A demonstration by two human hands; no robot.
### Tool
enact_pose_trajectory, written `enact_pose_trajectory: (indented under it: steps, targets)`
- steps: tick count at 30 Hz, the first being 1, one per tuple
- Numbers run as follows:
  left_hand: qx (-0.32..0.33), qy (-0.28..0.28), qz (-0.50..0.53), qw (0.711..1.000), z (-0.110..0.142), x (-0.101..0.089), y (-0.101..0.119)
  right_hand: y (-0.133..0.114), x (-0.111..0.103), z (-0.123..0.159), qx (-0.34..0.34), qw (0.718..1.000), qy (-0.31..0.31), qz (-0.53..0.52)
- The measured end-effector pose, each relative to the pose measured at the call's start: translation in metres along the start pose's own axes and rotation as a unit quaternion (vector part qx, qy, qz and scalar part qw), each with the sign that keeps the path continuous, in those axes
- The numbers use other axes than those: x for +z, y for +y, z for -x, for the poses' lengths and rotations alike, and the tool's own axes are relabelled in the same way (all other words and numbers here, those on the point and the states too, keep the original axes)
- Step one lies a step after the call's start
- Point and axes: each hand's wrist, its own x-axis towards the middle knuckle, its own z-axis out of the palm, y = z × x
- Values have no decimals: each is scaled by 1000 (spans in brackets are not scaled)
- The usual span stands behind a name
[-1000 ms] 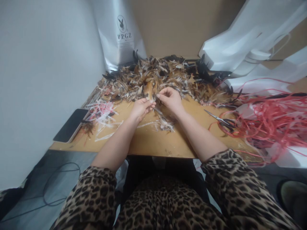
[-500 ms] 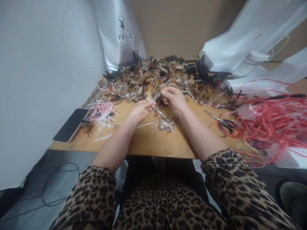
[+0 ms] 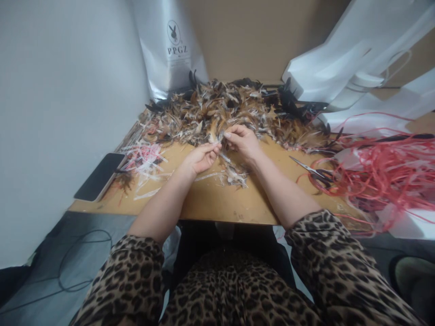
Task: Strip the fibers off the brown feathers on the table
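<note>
My left hand [image 3: 203, 156] is closed in a pinch on the base of a small bunch of brown and white feathers [image 3: 214, 132]. Close by on the right, my right hand [image 3: 243, 141] pinches at the same bunch with thumb and forefinger; the exact strand between those fingertips is too small to make out. Behind both hands spreads a large heap of brown, white and black feathers [image 3: 190, 113]. Just below the fingers a loose whitish feather tuft [image 3: 236, 175] lies on the wooden table [image 3: 217, 203].
A phone [image 3: 100, 176] lies at the table's left edge beside pink and white plastic strips [image 3: 146, 156]. To the right are scissors [image 3: 311, 170] and a tangle of red plastic string [image 3: 397, 176]. A silver bag [image 3: 173, 68] stands behind on the left, white packaging [image 3: 326, 63] on the right.
My right hand drew slightly away to the right, then came back toward the left fingertips. My left hand stays in nearly the same place, still pinching the feathers.
</note>
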Motion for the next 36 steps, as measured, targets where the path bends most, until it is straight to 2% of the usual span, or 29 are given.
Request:
enact_pose_trajectory:
  steps: [3, 7, 10, 14, 23, 31, 36]
  targets:
    - [71, 14, -27, 997, -6, -3, -2, 3, 2, 0, 20, 1000, 17, -11]
    - [184, 27, -103, 977, -13, -6, -5, 6, 6, 1, 84, 995, 42, -33]
    - [222, 40, -144, 963, -13, -6, -6, 7, 9, 1, 111, 992, 38, -40]
    - [251, 44, -177, 951, -12, -5, -8, 7, 11, 2, 114, 992, 38, -32]
    - [231, 25, -151, 961, -13, -5, -8, 5, 10, 2, 114, 992, 35, -28]
    - [175, 21, -130, 976, -10, -2, -8, 2, 11, 4, 72, 996, 46, 19]
    - [155, 22, -129, 979, -8, -1, -6, -1, 11, 5, 83, 995, 44, 31]
